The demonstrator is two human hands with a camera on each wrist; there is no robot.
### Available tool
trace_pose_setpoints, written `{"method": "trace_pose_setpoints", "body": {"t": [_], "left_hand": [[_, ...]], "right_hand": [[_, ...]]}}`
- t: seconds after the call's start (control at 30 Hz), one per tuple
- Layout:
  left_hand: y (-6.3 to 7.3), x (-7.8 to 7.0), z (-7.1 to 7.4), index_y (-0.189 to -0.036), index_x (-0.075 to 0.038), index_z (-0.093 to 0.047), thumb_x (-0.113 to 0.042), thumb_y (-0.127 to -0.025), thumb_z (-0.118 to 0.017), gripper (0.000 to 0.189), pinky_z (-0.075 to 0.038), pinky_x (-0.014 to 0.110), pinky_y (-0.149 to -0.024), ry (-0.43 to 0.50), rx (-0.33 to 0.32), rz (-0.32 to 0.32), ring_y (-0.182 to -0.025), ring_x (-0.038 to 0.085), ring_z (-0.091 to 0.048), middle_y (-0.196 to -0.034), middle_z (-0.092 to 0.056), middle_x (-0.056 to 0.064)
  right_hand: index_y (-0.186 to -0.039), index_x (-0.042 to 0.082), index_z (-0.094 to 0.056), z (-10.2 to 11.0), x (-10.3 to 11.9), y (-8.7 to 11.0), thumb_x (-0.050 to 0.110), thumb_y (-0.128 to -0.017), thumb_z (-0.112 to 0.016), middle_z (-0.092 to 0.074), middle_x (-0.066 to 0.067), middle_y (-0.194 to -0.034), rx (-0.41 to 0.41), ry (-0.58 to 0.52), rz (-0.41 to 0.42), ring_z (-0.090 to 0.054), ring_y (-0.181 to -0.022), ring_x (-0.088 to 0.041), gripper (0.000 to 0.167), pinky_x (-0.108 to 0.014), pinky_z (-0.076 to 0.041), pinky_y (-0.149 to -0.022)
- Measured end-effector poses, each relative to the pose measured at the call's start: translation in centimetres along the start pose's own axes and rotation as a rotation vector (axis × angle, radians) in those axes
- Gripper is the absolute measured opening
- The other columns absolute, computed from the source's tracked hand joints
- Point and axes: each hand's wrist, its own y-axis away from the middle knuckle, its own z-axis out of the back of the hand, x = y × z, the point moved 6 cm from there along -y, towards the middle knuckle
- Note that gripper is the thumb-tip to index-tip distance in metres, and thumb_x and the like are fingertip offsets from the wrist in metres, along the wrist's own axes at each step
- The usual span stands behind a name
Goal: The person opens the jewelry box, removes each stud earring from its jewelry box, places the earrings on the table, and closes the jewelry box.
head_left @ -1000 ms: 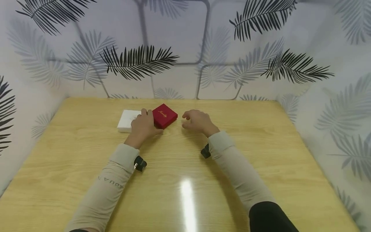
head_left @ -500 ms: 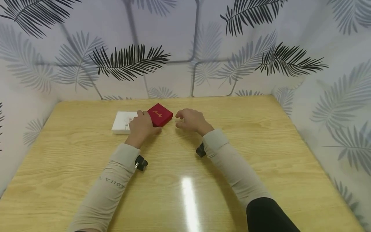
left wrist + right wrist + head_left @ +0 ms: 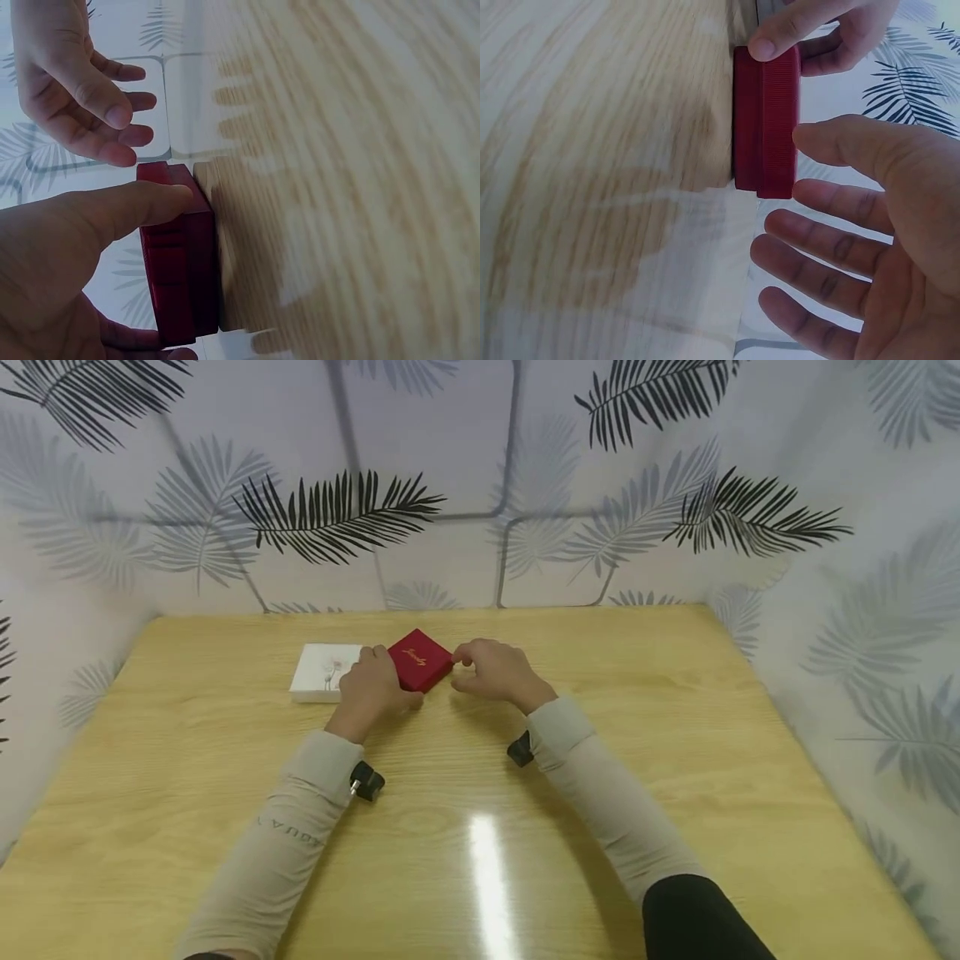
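Note:
A red jewelry box (image 3: 418,662) with gold lettering on its lid lies on the table, turned so that a corner faces the right. My left hand (image 3: 371,683) grips it from the left; in the left wrist view the thumb (image 3: 169,202) presses its near side while other fingers reach round the opposite side. My right hand (image 3: 497,672) is at the box's right corner, thumb and index fingertips right at the lid's edge in the right wrist view. Its other fingers (image 3: 810,277) are spread and loosely bent. The lid (image 3: 780,120) sits on the base (image 3: 748,120).
Left of the red box, a flat white box (image 3: 322,672) with a small printed picture lies partly behind my left hand. The wooden table (image 3: 637,760) ends at a leaf-patterned backdrop (image 3: 450,560). A bright light reflection (image 3: 486,877) crosses the table's near part.
The right hand has come slightly left, closing the small gap to the box's corner. The left hand keeps its grip on the jewelry box. The head view has shifted a little.

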Motion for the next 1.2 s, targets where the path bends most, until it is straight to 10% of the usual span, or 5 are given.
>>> {"method": "trace_pose_setpoints", "body": {"t": [0.33, 1.2], "left_hand": [[0.9, 0.3, -0.5, -0.133, 0.006, -0.038, -0.044, -0.078, -0.078, 0.085, -0.053, 0.053, -0.091, 0.035, 0.024, -0.013, -0.11, 0.035, -0.058, -0.125, -0.05, 0.022], [3.2, 0.8, -1.1, -0.133, 0.001, -0.038, -0.038, -0.075, -0.083, 0.083, -0.053, 0.046, -0.086, 0.112, 0.035, -0.078, -0.103, 0.031, -0.06, -0.122, -0.053, 0.018]], "right_hand": [[-0.123, 0.009, -0.068, 0.0, 1.8, 0.6, 0.027, -0.092, -0.069, -0.071, -0.007, -0.117, -0.031, -0.083, 0.083, -0.067, -0.103, -0.024, 0.036, -0.04, -0.056, -0.089], [-0.13, 0.008, -0.063, 0.1, 0.6, 3.2, 0.032, -0.091, -0.067, -0.067, -0.01, -0.128, -0.044, -0.141, -0.003, -0.066, -0.111, -0.027, 0.046, -0.044, -0.054, -0.09]]}}
